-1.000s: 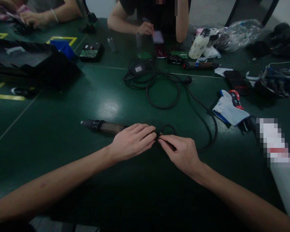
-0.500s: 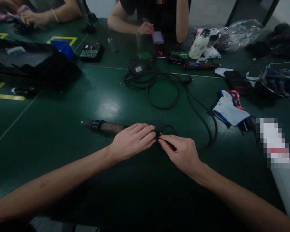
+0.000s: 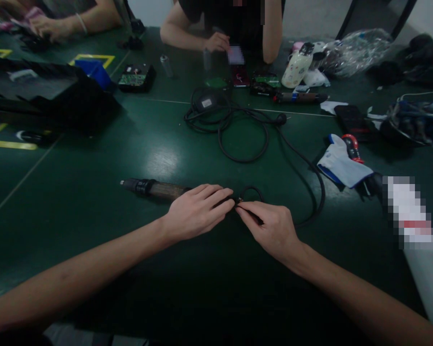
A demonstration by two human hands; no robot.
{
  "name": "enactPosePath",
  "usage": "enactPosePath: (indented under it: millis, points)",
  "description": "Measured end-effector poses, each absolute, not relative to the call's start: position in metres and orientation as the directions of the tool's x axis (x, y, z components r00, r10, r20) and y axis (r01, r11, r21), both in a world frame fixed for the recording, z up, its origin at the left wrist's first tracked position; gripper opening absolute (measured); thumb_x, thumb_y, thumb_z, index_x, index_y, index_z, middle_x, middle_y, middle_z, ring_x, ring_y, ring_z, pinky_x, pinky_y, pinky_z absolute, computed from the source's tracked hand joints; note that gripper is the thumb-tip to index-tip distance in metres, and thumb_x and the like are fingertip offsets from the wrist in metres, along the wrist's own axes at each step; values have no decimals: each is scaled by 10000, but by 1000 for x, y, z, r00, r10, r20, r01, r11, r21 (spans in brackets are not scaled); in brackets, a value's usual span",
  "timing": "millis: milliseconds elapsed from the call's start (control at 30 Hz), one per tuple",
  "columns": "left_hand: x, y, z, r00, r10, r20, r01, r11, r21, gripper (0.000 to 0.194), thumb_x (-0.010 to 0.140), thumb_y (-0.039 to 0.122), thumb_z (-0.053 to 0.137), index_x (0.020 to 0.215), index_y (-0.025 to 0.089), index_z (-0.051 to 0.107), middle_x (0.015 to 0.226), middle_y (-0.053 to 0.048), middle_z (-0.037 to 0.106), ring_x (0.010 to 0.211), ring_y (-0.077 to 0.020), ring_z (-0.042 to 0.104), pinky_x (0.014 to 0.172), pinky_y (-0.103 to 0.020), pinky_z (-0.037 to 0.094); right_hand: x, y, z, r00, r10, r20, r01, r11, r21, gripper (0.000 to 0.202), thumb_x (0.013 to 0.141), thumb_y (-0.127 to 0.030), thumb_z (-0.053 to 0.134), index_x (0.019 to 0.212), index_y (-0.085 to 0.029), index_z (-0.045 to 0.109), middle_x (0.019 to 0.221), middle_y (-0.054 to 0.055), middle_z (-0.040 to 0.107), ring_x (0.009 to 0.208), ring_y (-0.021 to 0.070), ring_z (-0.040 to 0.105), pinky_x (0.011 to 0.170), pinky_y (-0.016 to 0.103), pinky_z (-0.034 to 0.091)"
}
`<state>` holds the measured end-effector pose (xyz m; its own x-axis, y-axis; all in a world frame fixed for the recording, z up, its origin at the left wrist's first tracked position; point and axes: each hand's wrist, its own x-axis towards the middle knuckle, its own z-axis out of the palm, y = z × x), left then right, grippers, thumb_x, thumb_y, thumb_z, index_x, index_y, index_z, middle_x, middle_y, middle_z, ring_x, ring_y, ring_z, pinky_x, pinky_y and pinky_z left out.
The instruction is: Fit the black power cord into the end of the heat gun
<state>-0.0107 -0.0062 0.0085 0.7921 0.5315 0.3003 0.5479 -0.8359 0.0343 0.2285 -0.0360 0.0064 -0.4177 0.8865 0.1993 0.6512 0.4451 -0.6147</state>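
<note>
A dark electric screwdriver [image 3: 166,190] with a brownish barrel lies on the green table, its tip pointing left. My left hand [image 3: 198,209] is closed over its rear part, with the fingers reaching toward its right end. Beside those fingertips, my right hand [image 3: 270,223] pinches the black cable's end at the tool's rear. The small part between the two hands is mostly hidden by the fingers. From there the black cable [image 3: 324,192] loops out to the right and runs back to a coil and a black adapter [image 3: 207,102].
A black tray [image 3: 25,96] and blue bin [image 3: 94,72] stand at left. Circuit boards, a bottle [image 3: 298,67] and another screwdriver [image 3: 301,98] lie at the back. Gloves [image 3: 342,163] and a phone [image 3: 351,120] are at right. Another person sits opposite.
The fingers of my left hand have shifted slightly at the rear of the screwdriver. My right hand has stayed nearly in place.
</note>
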Motion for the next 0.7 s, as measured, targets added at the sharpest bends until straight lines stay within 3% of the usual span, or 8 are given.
enactPosePath:
  millis: [200,700]
  points:
    - [-10,-6,8,771,542,335,563,-825,41,242,1022,318,549,1191,158,618,1343,-102,627,1193,-245,623,1002,-396,556,228,-36,6,-424,883,203,651,453,-609,202,1022,-282,587,1145,-230,738,1098,22,785,933,199,750,842,330,565]
    - [-11,-6,10,786,530,318,547,-836,41,204,1009,274,563,1180,181,623,1358,-91,620,1225,-252,612,1002,-401,555,228,-36,7,-424,884,198,652,450,-610,206,1021,-287,587,1147,-229,738,1094,25,785,926,201,750,828,341,575]
